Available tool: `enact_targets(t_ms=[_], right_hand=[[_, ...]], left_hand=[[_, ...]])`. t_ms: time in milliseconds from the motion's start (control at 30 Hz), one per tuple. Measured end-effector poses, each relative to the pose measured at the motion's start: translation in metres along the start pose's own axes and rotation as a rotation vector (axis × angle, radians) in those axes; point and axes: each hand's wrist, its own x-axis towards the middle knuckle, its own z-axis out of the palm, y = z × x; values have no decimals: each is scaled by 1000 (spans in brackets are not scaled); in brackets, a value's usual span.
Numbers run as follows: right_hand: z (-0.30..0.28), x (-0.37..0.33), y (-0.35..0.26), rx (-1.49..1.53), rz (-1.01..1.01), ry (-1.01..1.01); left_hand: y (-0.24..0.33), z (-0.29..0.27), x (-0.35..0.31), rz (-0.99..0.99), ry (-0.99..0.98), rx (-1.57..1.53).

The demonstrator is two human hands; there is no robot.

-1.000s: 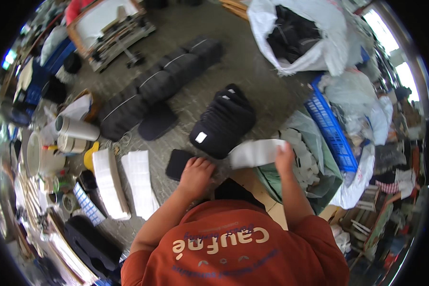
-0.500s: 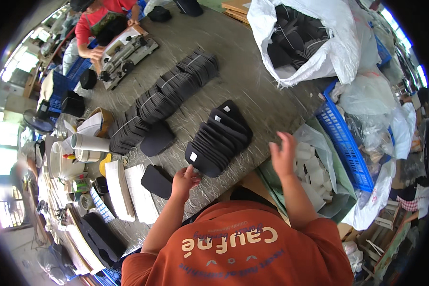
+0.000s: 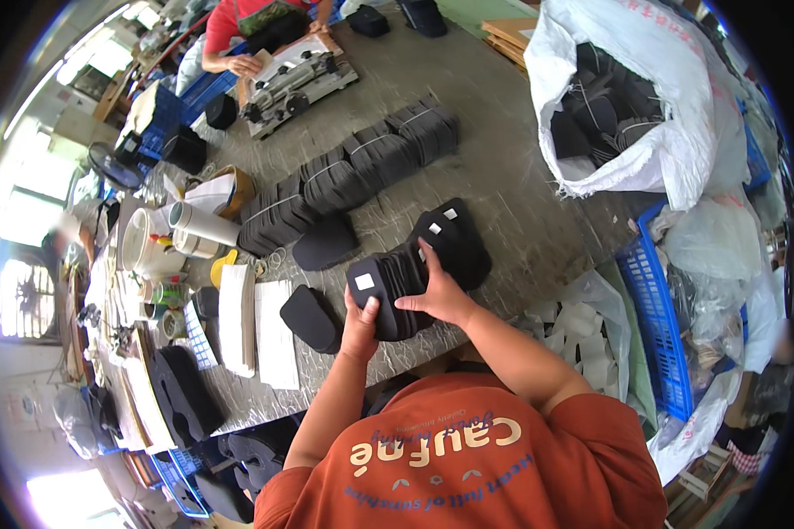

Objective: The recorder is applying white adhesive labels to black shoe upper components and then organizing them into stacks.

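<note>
Near the table's front edge is a row of dark, rounded foam-like pads [image 3: 397,291] packed face to face. A small white square marks the nearest one. My left hand [image 3: 359,333] grips this near end, its thumb on the front pad. From the right, my right hand [image 3: 445,300] clasps the same pads, thumb and forefinger spread along them. Just beyond lie more dark pads [image 3: 460,247] with white squares, partly covered by my right fingers. To the left a loose dark pad [image 3: 310,319] lies flat, beside white paper stacks [image 3: 235,319].
Long tied bundles of dark pads [image 3: 348,163] cross the table, with another pad [image 3: 325,242] beside them. A white sack [image 3: 688,132] of dark pieces stands at far right, above a blue crate [image 3: 653,309]. Across the table, a person's hand [image 3: 245,65] is at a metal device [image 3: 300,93].
My right hand has come in from the right onto the pads. My left hand has closed on their near end, which now stands more upright. The whole view has shifted.
</note>
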Motion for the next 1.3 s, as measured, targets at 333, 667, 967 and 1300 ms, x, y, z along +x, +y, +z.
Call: enact_targets(t_ms=[333,667,967,1300], right_hand=[[15,-19,-7,879,55,-115],[29,-26,21,685,130,-418],[-12,-17,31,-144,-394,-213],[18,-26,27,-296,-645,-155]], left_hand=[[62,27,-26,33,-227,17],[49,7,-38,-34,-209,125],[83,31,-40,453,-305,1631],[83,24,-32,390,-504,1481]])
